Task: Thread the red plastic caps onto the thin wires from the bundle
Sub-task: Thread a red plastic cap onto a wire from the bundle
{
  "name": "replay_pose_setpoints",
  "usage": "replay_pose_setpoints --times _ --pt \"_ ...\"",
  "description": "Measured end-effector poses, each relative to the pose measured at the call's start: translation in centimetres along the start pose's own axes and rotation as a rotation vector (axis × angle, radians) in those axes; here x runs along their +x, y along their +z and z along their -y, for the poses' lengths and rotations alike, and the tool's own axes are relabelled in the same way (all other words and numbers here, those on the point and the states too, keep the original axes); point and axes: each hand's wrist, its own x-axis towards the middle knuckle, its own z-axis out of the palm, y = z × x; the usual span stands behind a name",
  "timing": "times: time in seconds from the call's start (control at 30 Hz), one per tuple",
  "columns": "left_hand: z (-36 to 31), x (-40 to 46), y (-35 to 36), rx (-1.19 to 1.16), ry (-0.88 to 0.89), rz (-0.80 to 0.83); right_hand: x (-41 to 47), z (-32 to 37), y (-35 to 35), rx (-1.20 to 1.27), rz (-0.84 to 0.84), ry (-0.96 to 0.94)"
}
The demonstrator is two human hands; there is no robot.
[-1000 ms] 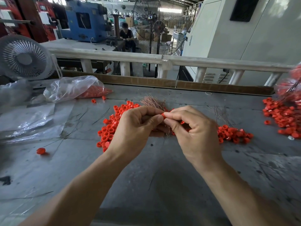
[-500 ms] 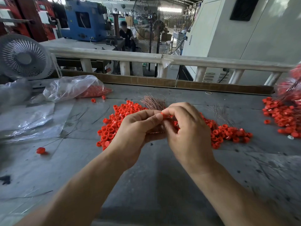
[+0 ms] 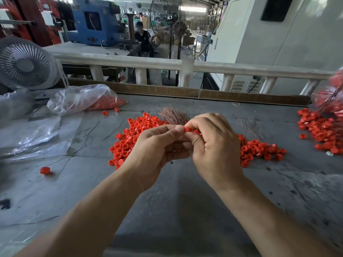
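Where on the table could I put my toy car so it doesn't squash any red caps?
Bare table lies near the person, under the forearms, and between the middle cap pile and the right cap pile. It's crowded around both hands, and the plastic bags cover the left.

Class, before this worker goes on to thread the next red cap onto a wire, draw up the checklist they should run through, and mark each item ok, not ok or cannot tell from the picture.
1. Cap in hand: ok. A red cap sits pinched between the left hand and the right hand.
2. Wire through that cap: cannot tell; the fingers hide it.
3. Wire supply close: ok. The wire bundle fans out just behind the hands.
4. Loose caps within reach: ok. The cap pile lies on the table beside the left hand.
5. Both hands free for another cap: not ok; both are busy with this one.
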Motion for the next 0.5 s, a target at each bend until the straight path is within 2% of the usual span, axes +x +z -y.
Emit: replay_pose_setpoints --times 0.17,0.33,0.5 --pt "0.03 0.14 -0.08 0.037 0.008 0.025 0.14 -0.19 -0.13 -0.003 -0.006 -0.024" --pt "0.11 0.32 -0.46 0.038 0.056 0.010 0.58 -0.40 -0.33 -0.020 0.062 -0.074" --pt "0.36 0.67 -0.94 0.036 0.130 -0.010 0.50 -0.55 -0.20 -0.002 0.059 -0.030"
